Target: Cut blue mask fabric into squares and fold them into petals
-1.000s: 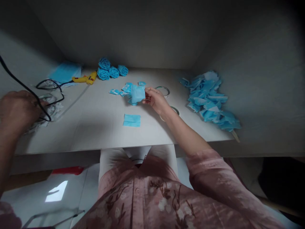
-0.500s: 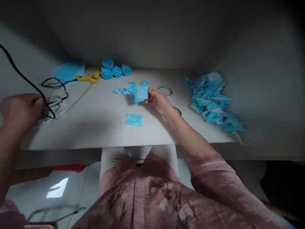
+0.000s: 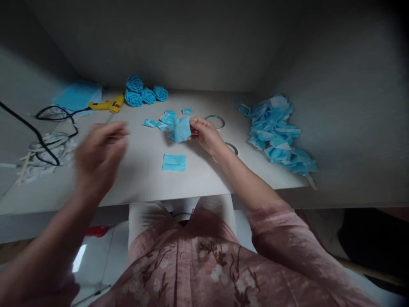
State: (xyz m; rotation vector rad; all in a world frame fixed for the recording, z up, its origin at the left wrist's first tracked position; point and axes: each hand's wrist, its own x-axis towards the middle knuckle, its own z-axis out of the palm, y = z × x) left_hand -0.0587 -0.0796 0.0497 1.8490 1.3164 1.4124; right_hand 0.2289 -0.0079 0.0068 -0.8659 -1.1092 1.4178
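Between the thumb and fingers of my right hand (image 3: 206, 133) is a light-blue piece of thin fabric (image 3: 181, 130), held above the tabletop. Smeared by motion, my left hand (image 3: 100, 157) is over the left part of the table; whether it holds anything cannot be made out. Several small folded blue pieces (image 3: 166, 117) lie just behind the held fabric. Nearer to me, a flat blue rectangle (image 3: 174, 163) rests on the table. Two rolls of tape, one a ring (image 3: 215, 122) beyond my right hand, lie beside my right forearm, which partly hides the nearer one.
Several rolled blue fabric roses (image 3: 140, 91) stand at the back left, beside a yellow glue gun (image 3: 108, 105) with a black cord (image 3: 32, 128). Blue sheets (image 3: 76, 96) lie in the left corner, white scraps (image 3: 54, 149) below. A heap of blue strips (image 3: 276, 132) lies by the right wall.
My left hand has moved right, away from the cord and white scraps. My right hand keeps the blue fabric piece, now hanging at a slightly different angle. The whole view has shifted a little.
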